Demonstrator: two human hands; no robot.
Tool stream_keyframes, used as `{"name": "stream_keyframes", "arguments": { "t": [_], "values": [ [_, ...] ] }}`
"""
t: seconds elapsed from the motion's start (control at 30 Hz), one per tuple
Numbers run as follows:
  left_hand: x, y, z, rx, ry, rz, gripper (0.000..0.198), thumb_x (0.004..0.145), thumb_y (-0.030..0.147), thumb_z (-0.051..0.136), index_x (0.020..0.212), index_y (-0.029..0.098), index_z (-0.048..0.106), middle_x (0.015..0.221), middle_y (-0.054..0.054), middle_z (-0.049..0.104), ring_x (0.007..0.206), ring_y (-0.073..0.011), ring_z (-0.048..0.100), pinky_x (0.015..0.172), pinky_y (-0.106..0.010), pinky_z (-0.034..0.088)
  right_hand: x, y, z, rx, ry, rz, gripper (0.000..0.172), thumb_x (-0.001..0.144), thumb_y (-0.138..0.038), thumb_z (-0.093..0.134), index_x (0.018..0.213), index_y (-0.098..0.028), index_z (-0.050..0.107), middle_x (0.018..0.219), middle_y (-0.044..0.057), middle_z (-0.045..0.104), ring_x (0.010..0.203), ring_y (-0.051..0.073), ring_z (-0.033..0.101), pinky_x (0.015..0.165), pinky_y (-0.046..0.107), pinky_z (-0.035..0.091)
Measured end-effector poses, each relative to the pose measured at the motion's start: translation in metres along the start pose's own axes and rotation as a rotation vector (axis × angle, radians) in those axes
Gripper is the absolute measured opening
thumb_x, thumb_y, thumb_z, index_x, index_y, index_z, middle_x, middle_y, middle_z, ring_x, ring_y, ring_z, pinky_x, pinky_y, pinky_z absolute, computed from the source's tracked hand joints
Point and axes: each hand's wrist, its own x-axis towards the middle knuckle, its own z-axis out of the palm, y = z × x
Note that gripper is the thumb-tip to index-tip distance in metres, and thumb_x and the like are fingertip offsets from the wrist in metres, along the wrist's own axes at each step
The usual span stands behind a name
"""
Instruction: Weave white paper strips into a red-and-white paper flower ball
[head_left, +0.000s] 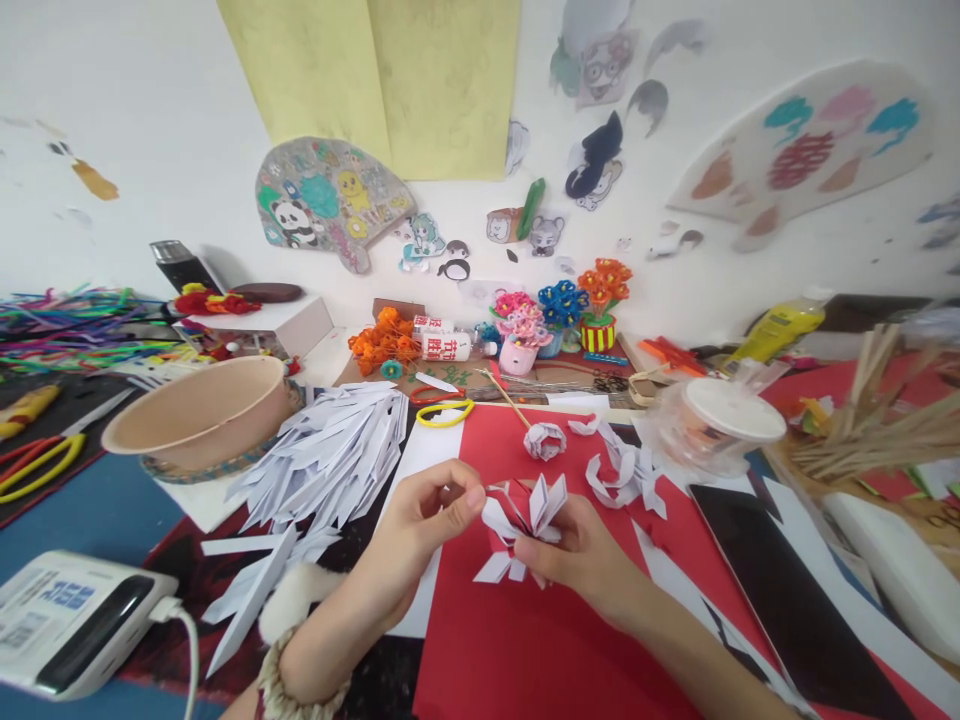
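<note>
My right hand [581, 552] grips a half-made paper flower [525, 515] of folded red-and-white strips, held above a red paper sheet [517, 640]. My left hand [424, 525] pinches one of the flower's strips at its left side, fingers pressed together. A finished small paper flower on a wooden stick [544, 439] lies just beyond on the red sheet. Loose curled strips [626, 475] lie to its right.
A heap of cut white paper strips [330, 455] lies left of my hands, a tan bowl [199, 410] beyond it. Scissors [442, 405], glue bottles [446, 345], pipe-cleaner flower pots [559, 315], a clear round tub [712, 420], wooden sticks [877, 420] and a white device with cable [67, 620] surround the work area.
</note>
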Motion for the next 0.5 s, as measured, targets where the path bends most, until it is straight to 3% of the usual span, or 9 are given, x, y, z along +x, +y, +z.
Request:
{"name": "stream_keyframes", "arguments": {
  "t": [0.5],
  "values": [
    [-0.0007, -0.0009, 0.0010, -0.003, -0.014, -0.055, 0.037, 0.079, 0.047, 0.074, 0.070, 0.017, 0.055, 0.069, 0.002, 0.050, 0.069, -0.0140, 0.042, 0.065, -0.027, 0.030, 0.0013, -0.0076, 0.0025, -0.043, -0.077, -0.033, 0.032, 0.084, -0.046, 0.074, 0.079, -0.017, 0.061, 0.068, -0.003, 0.053, 0.060, 0.010, 0.043, 0.054, 0.024, 0.034]
  ]
}}
